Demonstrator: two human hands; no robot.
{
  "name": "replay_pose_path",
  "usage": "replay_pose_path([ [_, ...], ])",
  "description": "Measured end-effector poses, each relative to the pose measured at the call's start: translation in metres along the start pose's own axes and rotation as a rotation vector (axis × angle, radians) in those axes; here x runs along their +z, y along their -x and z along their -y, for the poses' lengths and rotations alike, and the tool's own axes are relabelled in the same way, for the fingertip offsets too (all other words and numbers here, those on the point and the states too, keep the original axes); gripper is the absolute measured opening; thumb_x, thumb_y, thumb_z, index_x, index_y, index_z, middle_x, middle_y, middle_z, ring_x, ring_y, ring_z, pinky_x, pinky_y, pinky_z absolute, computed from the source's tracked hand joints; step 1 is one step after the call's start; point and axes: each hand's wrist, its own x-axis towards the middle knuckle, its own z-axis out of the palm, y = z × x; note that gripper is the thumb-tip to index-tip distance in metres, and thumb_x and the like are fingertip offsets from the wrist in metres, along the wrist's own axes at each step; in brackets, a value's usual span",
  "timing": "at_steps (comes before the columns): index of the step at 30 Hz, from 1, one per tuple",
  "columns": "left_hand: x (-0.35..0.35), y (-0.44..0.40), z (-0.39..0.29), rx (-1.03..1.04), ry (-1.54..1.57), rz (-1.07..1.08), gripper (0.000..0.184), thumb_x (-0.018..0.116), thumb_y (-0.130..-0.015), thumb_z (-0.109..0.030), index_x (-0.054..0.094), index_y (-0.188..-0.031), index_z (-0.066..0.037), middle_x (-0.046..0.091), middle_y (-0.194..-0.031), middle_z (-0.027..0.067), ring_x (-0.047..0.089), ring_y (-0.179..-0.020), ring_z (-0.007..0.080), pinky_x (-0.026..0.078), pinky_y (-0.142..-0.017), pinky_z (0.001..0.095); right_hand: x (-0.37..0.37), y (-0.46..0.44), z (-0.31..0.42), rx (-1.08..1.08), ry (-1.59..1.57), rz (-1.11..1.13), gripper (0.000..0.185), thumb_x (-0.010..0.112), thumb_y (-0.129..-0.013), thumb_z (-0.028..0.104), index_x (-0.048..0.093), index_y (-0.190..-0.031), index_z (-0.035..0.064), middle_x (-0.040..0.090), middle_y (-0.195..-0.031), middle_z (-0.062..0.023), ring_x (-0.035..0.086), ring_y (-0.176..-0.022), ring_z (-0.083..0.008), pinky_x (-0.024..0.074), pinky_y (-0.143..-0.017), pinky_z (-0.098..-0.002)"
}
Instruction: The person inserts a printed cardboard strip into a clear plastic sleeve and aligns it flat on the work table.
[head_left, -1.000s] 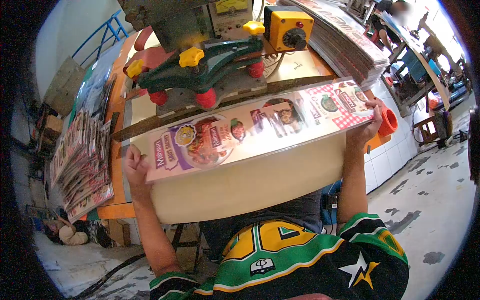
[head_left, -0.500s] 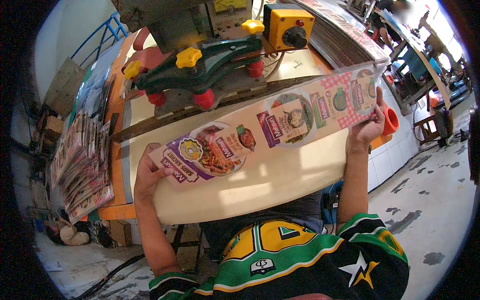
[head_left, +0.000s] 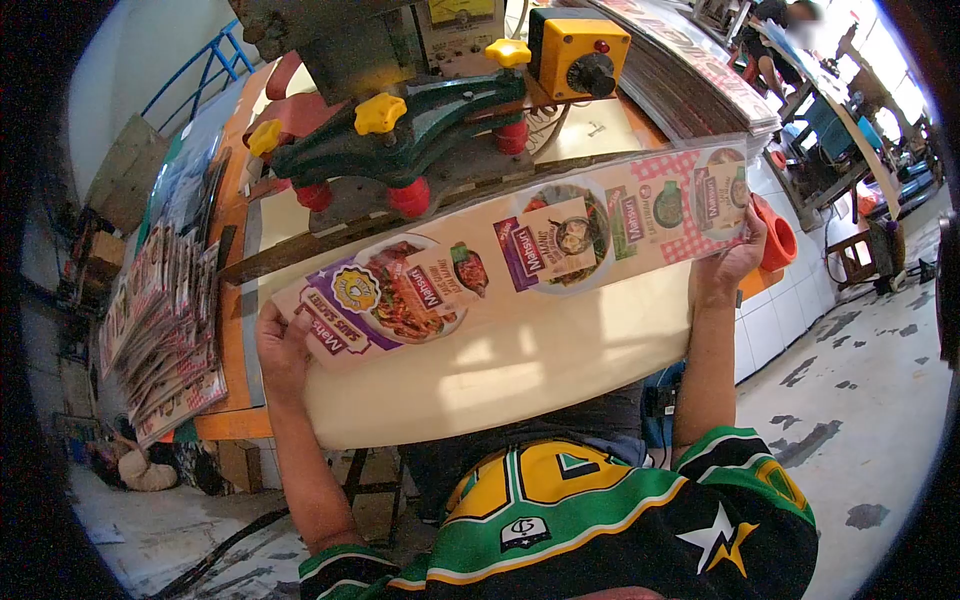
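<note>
A long printed strip with food pictures and a clear plastic edge stretches between my hands, its right end higher. My left hand pinches its lower left corner. At the right end, my right hand grips the lower edge, fingers partly behind it. Below the strip lies a pale curved board. Just beyond it stands a press machine with a dark green frame, yellow star knobs and red feet.
A pile of finished-looking printed pieces fans out at the left. Behind right are a yellow control box and a tall stack of printed sheets. An orange ring sits by my right hand. A person is at the far right.
The strip was level and glossy; its printed face now tilts toward me. Since the previous frame it has shifted slightly left, together with my left hand.
</note>
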Motion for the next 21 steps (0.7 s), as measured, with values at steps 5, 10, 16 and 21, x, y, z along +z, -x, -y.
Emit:
replay_pose_path([
  [5, -0.001, -0.002, 0.002, 0.015, 0.136, -0.013, 0.048, 0.075, -0.093, -0.021, 0.056, -0.130, 0.004, 0.068, -0.121, 0.0133, 0.068, -0.106, 0.0184, 0.056, -0.092, 0.0330, -0.006, -0.003, -0.002, 0.012, 0.011, 0.021, 0.040, 0.047, -0.096, 0.025, 0.061, -0.123, -0.0018, 0.066, -0.126, -0.0153, 0.064, -0.118, -0.0290, 0.0498, -0.106, -0.0457],
  [10, 0.001, -0.003, -0.003, 0.028, 0.108, 0.001, 0.051, 0.076, -0.093, -0.024, 0.056, -0.130, 0.006, 0.068, -0.119, 0.0131, 0.069, -0.105, 0.0192, 0.056, -0.092, 0.0336, -0.004, -0.003, -0.003, 0.011, -0.034, -0.018, 0.039, 0.050, -0.096, 0.025, 0.062, -0.122, -0.0018, 0.067, -0.124, -0.0140, 0.063, -0.118, -0.0287, 0.0490, -0.107, -0.0456],
  [16, -0.001, -0.003, -0.001, 0.024, 0.087, -0.007, 0.054, 0.077, -0.092, -0.026, 0.055, -0.130, 0.005, 0.068, -0.120, 0.0127, 0.067, -0.106, 0.0178, 0.055, -0.092, 0.0329, 0.001, -0.001, -0.004, 0.011, -0.051, 0.018, 0.040, 0.050, -0.096, 0.025, 0.062, -0.123, -0.0025, 0.067, -0.124, -0.0141, 0.063, -0.118, -0.0294, 0.0482, -0.107, -0.0456],
  [21, -0.004, 0.001, 0.000, -0.032, -0.019, -0.087, 0.056, 0.078, -0.092, -0.029, 0.054, -0.130, 0.005, 0.067, -0.119, 0.0113, 0.066, -0.105, 0.0182, 0.055, -0.091, 0.0333, -0.010, -0.008, -0.007, 0.000, -0.095, 0.021, 0.036, 0.050, -0.097, 0.023, 0.065, -0.117, -0.0027, 0.069, -0.121, -0.0149, 0.065, -0.116, -0.0294, 0.0499, -0.105, -0.0443],
])
